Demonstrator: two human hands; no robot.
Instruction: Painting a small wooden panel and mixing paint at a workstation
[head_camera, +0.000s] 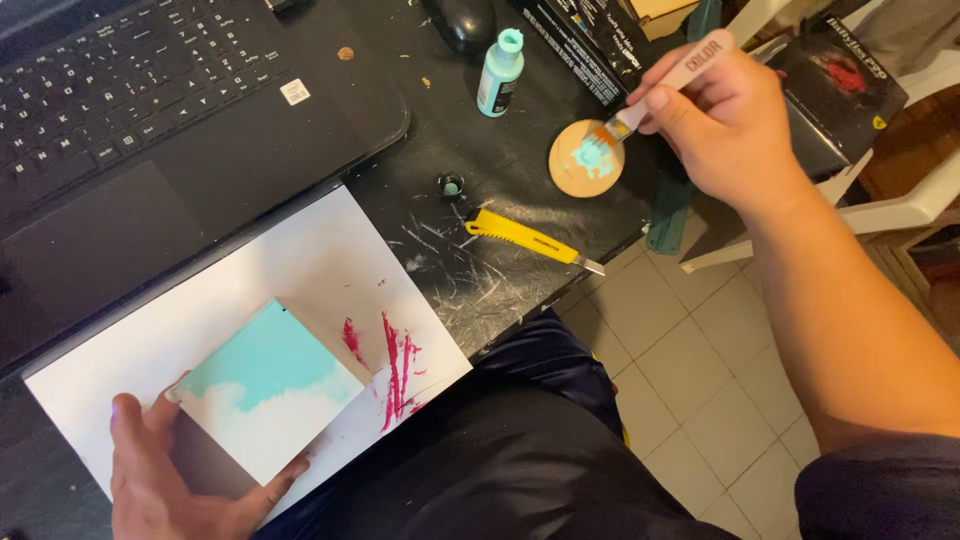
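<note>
My right hand (728, 118) grips a flat paintbrush (668, 80) with a pale handle. Its bristles dip into turquoise paint on a small round wooden disc (580, 165) at the black desk's edge. My left hand (170, 480) holds a small square canvas (272, 388) by its lower-left corner. The canvas is tilted, its upper part painted turquoise and its lower part white. It lies on a white sheet of paper (300, 260) smeared with red paint streaks (395, 370).
A turquoise paint bottle (499, 72) stands behind the disc, its small cap (451, 185) loose nearby. A yellow utility knife (525, 238) lies on the scratched desk (480, 160). A black laptop (150, 120) fills the left. Boxes, a white chair and tiled floor are at right.
</note>
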